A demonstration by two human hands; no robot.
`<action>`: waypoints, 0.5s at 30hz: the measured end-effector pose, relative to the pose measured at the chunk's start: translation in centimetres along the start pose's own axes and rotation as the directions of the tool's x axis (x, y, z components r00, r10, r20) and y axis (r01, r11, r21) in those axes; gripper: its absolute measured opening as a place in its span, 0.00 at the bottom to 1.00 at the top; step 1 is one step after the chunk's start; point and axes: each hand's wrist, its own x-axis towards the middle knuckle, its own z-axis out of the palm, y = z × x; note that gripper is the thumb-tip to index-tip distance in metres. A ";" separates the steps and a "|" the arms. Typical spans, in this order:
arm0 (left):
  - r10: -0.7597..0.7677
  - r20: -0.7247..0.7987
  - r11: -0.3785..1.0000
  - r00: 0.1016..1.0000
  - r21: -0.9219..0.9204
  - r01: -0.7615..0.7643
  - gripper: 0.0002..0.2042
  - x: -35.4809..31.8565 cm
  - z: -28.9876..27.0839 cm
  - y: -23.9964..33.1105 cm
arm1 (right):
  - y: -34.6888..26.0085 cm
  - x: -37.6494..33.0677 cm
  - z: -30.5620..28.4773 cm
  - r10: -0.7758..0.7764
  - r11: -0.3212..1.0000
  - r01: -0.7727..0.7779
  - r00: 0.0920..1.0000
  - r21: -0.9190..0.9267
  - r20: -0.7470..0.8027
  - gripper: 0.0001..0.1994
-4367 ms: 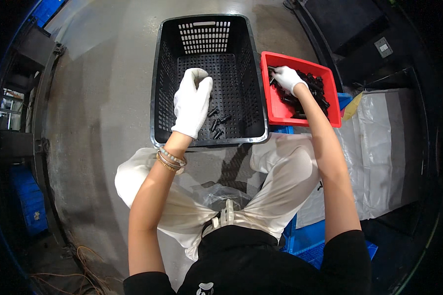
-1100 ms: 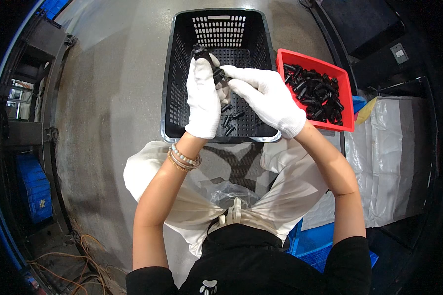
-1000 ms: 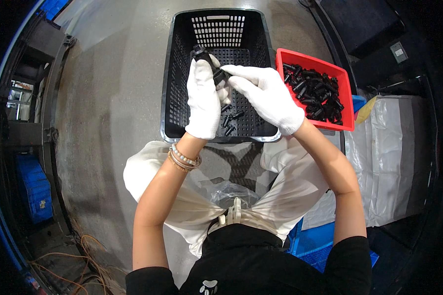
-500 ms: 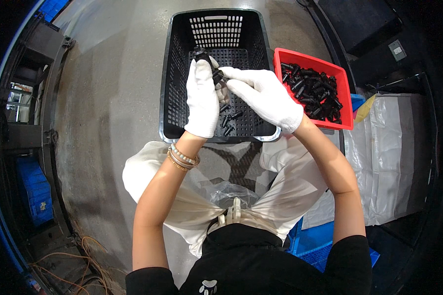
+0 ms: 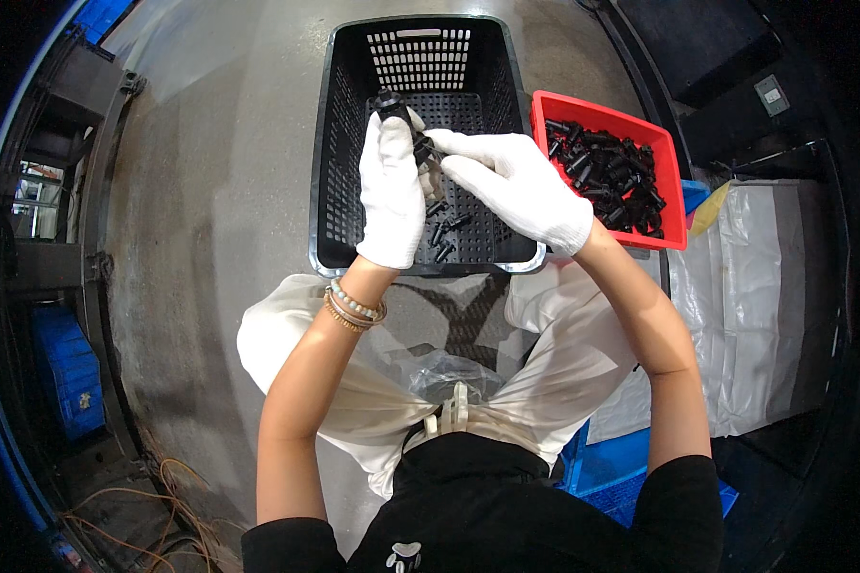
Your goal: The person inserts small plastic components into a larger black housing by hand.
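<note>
Both my hands wear white gloves and meet above a black slotted plastic basket (image 5: 339,153). My left hand (image 5: 390,191) grips a small black part (image 5: 392,102) that sticks out above its fingers. My right hand (image 5: 516,186) pinches another small black piece (image 5: 423,148) and holds it against the part in my left hand. Several loose black parts (image 5: 444,229) lie on the basket's floor below my hands. To the right of the basket stands a red tray (image 5: 543,129) full of the same black parts (image 5: 607,177).
The basket and tray rest on a grey concrete floor (image 5: 220,191) in front of my knees. A clear plastic bag (image 5: 440,368) lies in my lap. White sheeting (image 5: 764,306) lies at right, blue crates (image 5: 62,382) at left, cables (image 5: 177,497) at lower left.
4.4 s ago my left hand reached into the basket and my right hand into the red tray. Both have since come together above the basket and have held almost still over the last second.
</note>
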 end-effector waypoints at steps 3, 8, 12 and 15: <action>0.053 -0.029 0.998 0.998 0.043 -0.052 0.15 0.2 -0.2 -0.5 | 0.0 0.0 -0.1 -0.009 1.000 0.009 1.000 0.022 0.019 0.16; 0.073 -0.040 0.994 0.997 0.090 -0.069 0.15 0.0 -0.1 -0.2 | -0.1 0.1 -0.3 0.004 1.000 -0.004 1.000 0.012 0.021 0.16; 0.037 -0.016 0.999 0.999 0.028 -0.036 0.14 -0.2 -0.2 0.0 | 0.6 0.0 0.3 -0.035 0.998 0.038 0.998 0.047 -0.053 0.15; 0.028 -0.050 0.999 0.998 0.029 -0.026 0.14 -0.2 0.1 0.1 | 0.2 0.0 0.3 0.025 0.995 -0.020 0.998 0.101 -0.052 0.15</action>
